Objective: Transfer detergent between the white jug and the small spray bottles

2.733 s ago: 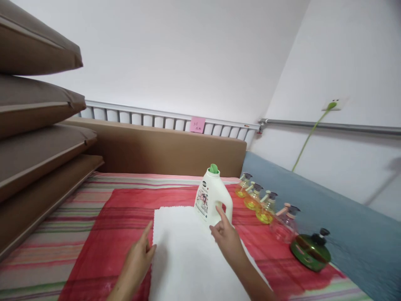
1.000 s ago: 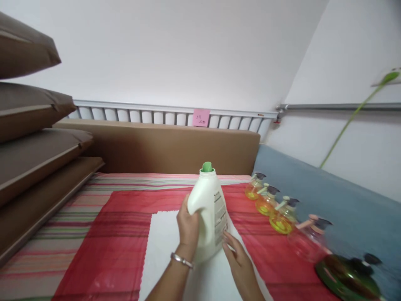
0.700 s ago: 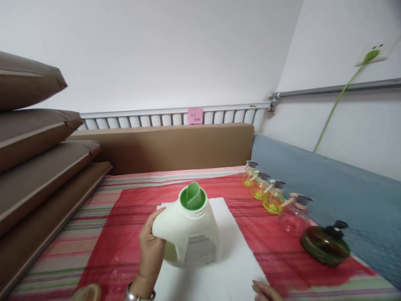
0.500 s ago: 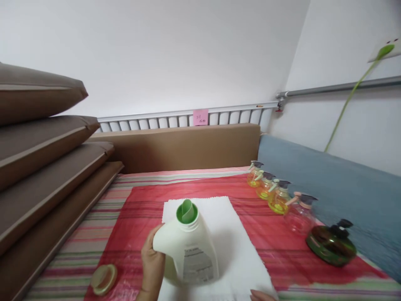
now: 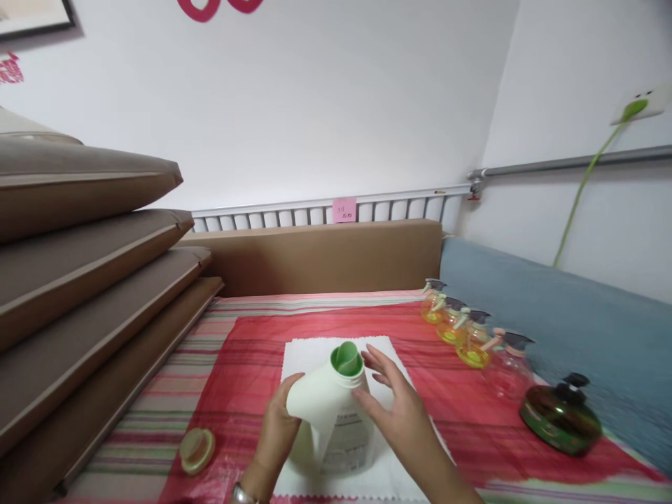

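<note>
A white detergent bottle (image 5: pixel 336 420) with a green pouring spout (image 5: pixel 346 358) stands uncapped on a white cloth (image 5: pixel 304 348). My left hand (image 5: pixel 278 423) is wrapped round the bottle's handle. Beside the bottle's neck, on its right, my right hand (image 5: pixel 395 402) has its thumb and fingers spread; the thumb tip is at or very near the neck, and I cannot tell whether it touches. At the lower left a pale round cap (image 5: pixel 197 450) lies on the red sheet (image 5: pixel 252 350).
Several clear spray bottles (image 5: pixel 473 343) with yellow or pink tints line the right side. A dark green pump bottle (image 5: pixel 559 416) stands nearest. Stacked brown cushions (image 5: pixel 94 280) rise at left, a brown board (image 5: pixel 325 255) at the back, and a blue padded panel (image 5: pixel 551 308) at right.
My right hand has come up from the bottom edge to the bottle's neck. My left hand still holds the handle. The whole view has shifted slightly.
</note>
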The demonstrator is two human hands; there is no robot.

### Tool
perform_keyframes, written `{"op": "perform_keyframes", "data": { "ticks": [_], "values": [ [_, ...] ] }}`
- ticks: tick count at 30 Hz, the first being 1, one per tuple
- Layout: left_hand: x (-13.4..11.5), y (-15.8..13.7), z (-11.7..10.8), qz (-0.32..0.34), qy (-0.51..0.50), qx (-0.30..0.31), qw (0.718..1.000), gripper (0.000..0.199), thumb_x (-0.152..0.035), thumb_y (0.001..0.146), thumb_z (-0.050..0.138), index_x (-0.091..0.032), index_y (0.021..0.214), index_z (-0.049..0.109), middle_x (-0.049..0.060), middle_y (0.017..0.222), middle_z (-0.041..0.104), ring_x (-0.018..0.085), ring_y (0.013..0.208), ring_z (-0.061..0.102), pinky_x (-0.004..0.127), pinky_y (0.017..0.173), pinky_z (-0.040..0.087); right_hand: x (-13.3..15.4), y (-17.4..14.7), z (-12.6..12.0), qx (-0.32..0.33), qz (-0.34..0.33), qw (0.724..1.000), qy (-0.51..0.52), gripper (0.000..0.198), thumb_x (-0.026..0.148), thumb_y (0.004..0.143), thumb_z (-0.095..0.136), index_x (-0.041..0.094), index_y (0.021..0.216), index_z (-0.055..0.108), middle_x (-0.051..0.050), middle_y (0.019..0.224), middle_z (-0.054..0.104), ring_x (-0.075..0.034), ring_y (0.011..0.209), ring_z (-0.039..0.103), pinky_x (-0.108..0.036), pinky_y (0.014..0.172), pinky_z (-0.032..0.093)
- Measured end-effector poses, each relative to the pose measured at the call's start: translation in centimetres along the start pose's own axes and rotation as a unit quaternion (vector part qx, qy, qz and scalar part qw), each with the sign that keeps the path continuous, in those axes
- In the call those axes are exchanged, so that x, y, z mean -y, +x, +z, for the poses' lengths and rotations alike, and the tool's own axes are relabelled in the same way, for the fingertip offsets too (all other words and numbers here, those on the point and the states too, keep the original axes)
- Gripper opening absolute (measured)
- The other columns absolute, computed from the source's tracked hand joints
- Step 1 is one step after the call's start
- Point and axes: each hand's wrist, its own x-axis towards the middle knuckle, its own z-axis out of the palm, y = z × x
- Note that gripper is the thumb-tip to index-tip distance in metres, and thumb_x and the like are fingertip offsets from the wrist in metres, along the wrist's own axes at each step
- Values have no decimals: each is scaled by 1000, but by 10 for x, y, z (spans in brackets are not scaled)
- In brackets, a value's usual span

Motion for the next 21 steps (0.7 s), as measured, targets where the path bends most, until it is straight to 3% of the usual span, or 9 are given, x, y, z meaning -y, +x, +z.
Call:
{"op": "perform_keyframes", "data": {
  "ticks": [5,9,11,14,18,21],
  "values": [
    [15,8,2,13,-30,-12,999,38,-30,64,66,-15,98,63,10,95,72,25,87,66,35,78,53,5,4,19,15,-6,1000,11,64,33,71,67,26,128,41,-8,132,52,-28,119,48,-48,100,38],
    [27,10,-4,29,15,-59,998,40,-35,55,69,-18,91,66,7,89,74,28,83,68,36,74,54,-34,-24,-5,5,9,1000,-1,55,34,73,65,36,125,47,1,127,58,-25,114,54,-41,95,45],
    [38,12,-8,26,44,-70,996,39,-36,53,69,-19,88,66,5,85,74,28,80,68,35,70,55,-64,-39,-34,-29,44,998,-20,44,34,71,67,39,114,57,2,114,66,-26,106,60,-40,90,50],
    [54,17,-11,19,73,-85,993,36,-37,51,68,-21,83,66,3,79,74,28,74,68,34,66,55,-110,-58,-98,-107,116,986,-57,22,35,71,63,32,92,67,-4,92,74,-30,90,67,-42,80,54],
    [54,13,-9,10,84,-102,991,34,-32,51,64,-21,83,66,2,78,73,26,71,67,32,61,53,-147,-70,-189,-203,185,953,-131,24,44,64,57,26,78,68,-9,81,75,-34,83,68,-45,75,54],
    [33,10,-4,8,51,-133,990,33,-30,53,64,-19,83,66,4,81,72,25,75,65,32,66,53,-160,-66,-235,-230,198,932,-196,30,48,53,57,23,68,66,-11,65,73,-36,69,68,-48,66,53]
  ]
}}
